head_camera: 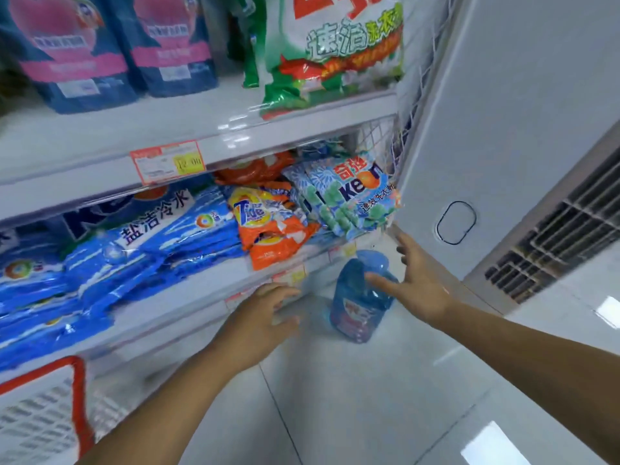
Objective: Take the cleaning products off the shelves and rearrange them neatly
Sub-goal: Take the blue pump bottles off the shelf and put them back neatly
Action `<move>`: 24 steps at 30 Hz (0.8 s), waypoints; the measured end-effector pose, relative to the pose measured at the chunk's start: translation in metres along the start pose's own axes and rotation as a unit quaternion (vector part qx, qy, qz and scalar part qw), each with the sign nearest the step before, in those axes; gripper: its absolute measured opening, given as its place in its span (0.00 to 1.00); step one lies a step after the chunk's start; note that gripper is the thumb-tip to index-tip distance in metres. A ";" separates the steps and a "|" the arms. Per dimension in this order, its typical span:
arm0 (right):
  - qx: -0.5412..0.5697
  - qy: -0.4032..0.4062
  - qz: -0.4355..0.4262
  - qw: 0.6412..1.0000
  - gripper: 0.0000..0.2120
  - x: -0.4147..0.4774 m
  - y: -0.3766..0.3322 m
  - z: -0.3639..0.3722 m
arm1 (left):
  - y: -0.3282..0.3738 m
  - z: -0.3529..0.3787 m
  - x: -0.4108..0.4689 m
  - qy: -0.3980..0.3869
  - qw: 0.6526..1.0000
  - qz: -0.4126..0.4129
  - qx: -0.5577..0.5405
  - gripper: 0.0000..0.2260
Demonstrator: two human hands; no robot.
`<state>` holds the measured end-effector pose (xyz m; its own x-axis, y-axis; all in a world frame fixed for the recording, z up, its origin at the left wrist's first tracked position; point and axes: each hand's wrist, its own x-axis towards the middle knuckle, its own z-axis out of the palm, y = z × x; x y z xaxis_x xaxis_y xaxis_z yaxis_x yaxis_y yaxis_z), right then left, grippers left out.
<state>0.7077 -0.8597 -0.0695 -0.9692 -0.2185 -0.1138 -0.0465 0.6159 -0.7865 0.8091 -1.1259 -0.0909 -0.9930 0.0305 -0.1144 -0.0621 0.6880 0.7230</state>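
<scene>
A blue detergent jug (pixel 359 303) stands upright on the floor by the shelf's right end. My right hand (pixel 416 283) is spread open just right of the jug, fingers straight, its thumb lying over the jug's upper part. My left hand (pixel 265 317) hovers open to the jug's left, near the lower shelf's front edge (pixel 188 307). On that shelf lie blue detergent bags (pixel 141 250), orange Tide bags (pixel 268 226) and light-blue Keon bags (pixel 349 196). The upper shelf (pixel 188 129) holds dark-blue pouches (pixel 110 52) and a green-and-white powder bag (pixel 335 52).
A red-rimmed white basket (pixel 50 407) sits at the lower left. A white wire panel (pixel 412 109) closes the shelf's right end, beside a white cabinet (pixel 503 129) with a grille (pixel 563 243). Glossy light floor tiles (pixel 352 397) lie below my arms.
</scene>
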 end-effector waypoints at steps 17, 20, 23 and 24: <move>-0.072 -0.174 -0.055 0.981 0.36 0.005 -0.058 0.034 | 0.003 -0.035 -0.035 -0.023 0.993 -0.106 -0.038 0.39; 0.005 -0.234 -0.107 0.966 0.31 -0.007 -0.109 0.025 | 0.012 -0.045 -0.043 -0.057 0.993 -0.085 -0.066 0.43; 0.045 -0.262 -0.158 0.951 0.30 -0.021 -0.157 0.018 | 0.022 -0.066 -0.056 -0.037 0.985 -0.090 -0.146 0.39; 0.067 -0.264 -0.171 0.947 0.32 -0.026 -0.170 0.016 | 0.024 -0.075 -0.061 -0.015 0.981 -0.091 -0.170 0.37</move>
<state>0.7446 -0.9710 0.0577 -0.6453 -0.7576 -0.0983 -0.2701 0.3466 -0.8983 0.8608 -1.1653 -0.0152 -0.9595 -0.0452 -0.2782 -0.2724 0.4023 0.8740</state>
